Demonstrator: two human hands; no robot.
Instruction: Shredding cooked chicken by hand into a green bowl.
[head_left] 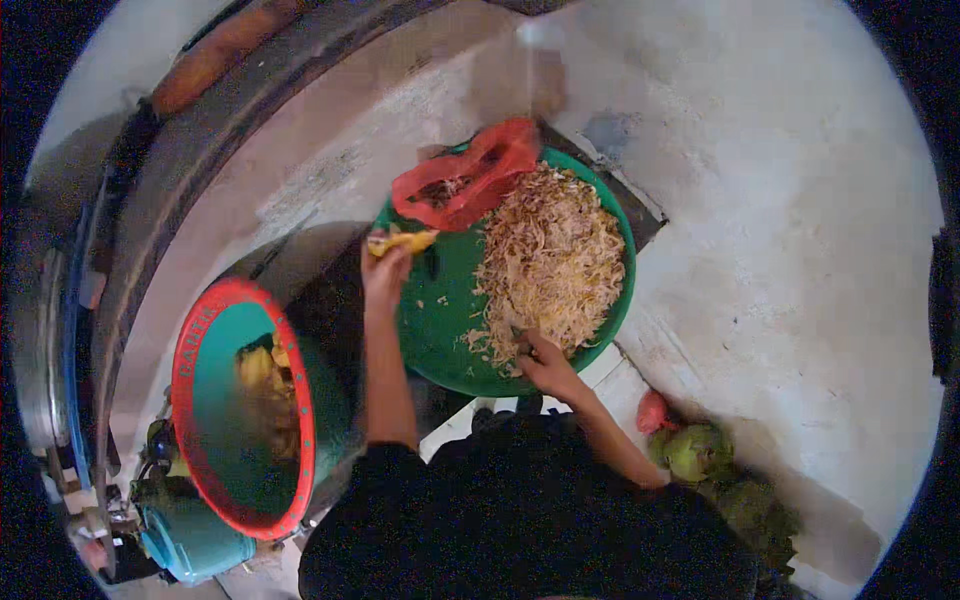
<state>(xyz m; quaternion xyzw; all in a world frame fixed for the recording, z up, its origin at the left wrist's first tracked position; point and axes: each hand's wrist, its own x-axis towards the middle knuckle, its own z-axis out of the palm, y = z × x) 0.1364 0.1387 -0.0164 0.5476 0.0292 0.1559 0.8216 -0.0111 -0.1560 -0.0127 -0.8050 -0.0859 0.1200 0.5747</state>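
Note:
My left hand (383, 268) is raised over the left rim of a round green tray (440, 325). Pinched in its fingers is a yellow piece (405, 242), perhaps fruit or peel; its exact kind I cannot tell. A broad heap of pale, stringy shreds (560, 255) covers the tray's right side. At the near edge of that heap, my right hand (540, 362) is closed, its fingertips by the shreds; what it holds, if anything, is too small to make out. A crumpled red plastic bag (465, 180) lies on the tray's far left part, some shreds showing in its opening.
Left of me stands a deep green basket (215, 385) with a red rim, holding yellow pieces (262, 375). A light-blue container (195, 545) is beyond its near side. Round green fruit (698, 452) and a small red thing (652, 411) lie on the floor at the right.

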